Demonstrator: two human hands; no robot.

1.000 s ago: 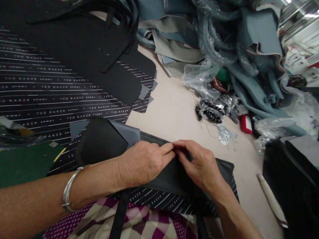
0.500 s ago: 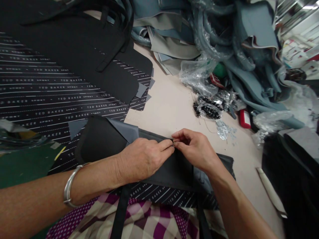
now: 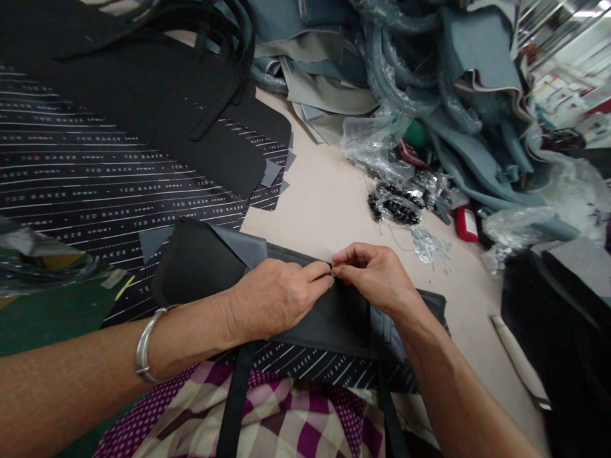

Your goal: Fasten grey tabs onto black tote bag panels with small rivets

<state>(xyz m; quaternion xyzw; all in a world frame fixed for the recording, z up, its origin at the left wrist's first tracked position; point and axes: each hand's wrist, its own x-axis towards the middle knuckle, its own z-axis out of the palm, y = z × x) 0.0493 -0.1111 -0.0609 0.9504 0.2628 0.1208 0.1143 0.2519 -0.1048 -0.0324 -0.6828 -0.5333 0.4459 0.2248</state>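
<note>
A black bag panel (image 3: pixel 329 324) lies in front of me, its striped, lettered lining (image 3: pixel 305 367) showing along the near side. My left hand (image 3: pixel 281 296) is closed, thumb and forefinger pinching the panel near its far edge. Facing it, my right hand (image 3: pixel 370 273) pinches at the same spot, fingertips meeting the left ones. A tiny shiny bit shows between the fingertips, too small to name. Grey patches, one a folded flap (image 3: pixel 241 245) and one by a slot (image 3: pixel 382 324), sit on the panel. Black straps (image 3: pixel 236 401) hang toward my lap.
Striped lining pieces (image 3: pixel 95 172) and black panels with handles (image 3: pixel 167 95) cover the left. Small silvery metal pieces (image 3: pixel 427 245), black parts in plastic (image 3: pixel 396 203) and a red object (image 3: pixel 466 224) lie beyond my right hand. Blue-grey bag parts (image 3: pixel 458 114) pile behind; a pale-handled tool (image 3: pixel 520 362) lies right.
The view has shifted slightly. Both hands keep their pinch at the panel's edge, with only a slight movement of the fingers.
</note>
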